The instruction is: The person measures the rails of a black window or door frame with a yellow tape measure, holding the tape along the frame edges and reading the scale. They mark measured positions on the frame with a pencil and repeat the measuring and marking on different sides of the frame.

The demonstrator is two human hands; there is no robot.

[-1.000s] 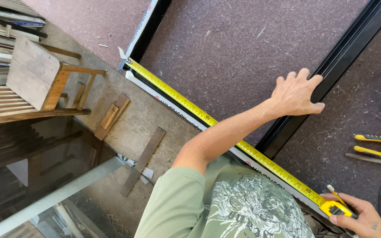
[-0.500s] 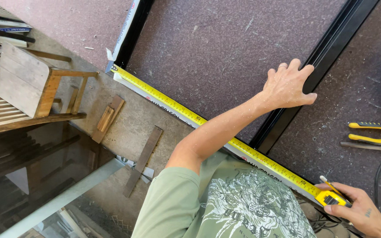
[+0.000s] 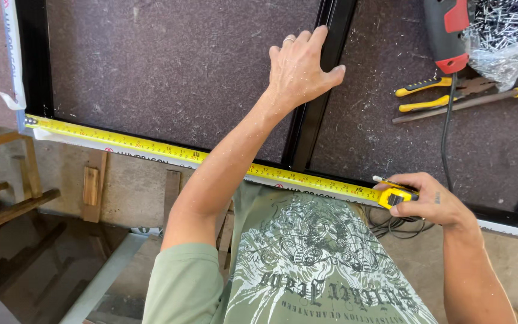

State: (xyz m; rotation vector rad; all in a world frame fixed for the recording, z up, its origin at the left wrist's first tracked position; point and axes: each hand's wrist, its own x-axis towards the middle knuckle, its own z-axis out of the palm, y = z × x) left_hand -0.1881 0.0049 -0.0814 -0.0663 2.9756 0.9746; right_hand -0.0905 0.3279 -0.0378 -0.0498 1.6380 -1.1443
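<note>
Yellow measuring tape [image 3: 169, 151] runs stretched along the near edge of the black metal frame [image 3: 318, 90], its hooked end at the frame's left corner and its yellow case at the right. At the top right corner of the view lies a clear plastic bag [image 3: 508, 36], crumpled open and filled with small silvery nails or rivets; which of the two cannot be told.

The left hand [image 3: 300, 67] reaches far forward on a nearly straight arm, palm down and fingers spread flat, resting on the dark brown board [image 3: 169, 66] with the fingertips and thumb against the frame's upright black bar. It grips nothing; a ring shows on one finger. The right hand [image 3: 430, 201] stays close to the body, curled around the tape's yellow case, thumb and fingers closed on it, and it also pinches a thin pencil-like marker [image 3: 391, 182] that lies along the case.

So the tape passes under the left forearm, well short of the left hand, and ends inside the right hand. Beyond the right hand, on the board, lie a red and black power drill [image 3: 448, 30] with its black cord trailing toward the person, yellow-handled pliers [image 3: 430, 96] and a long thin tool with a yellow collar [image 3: 487, 101].
</note>
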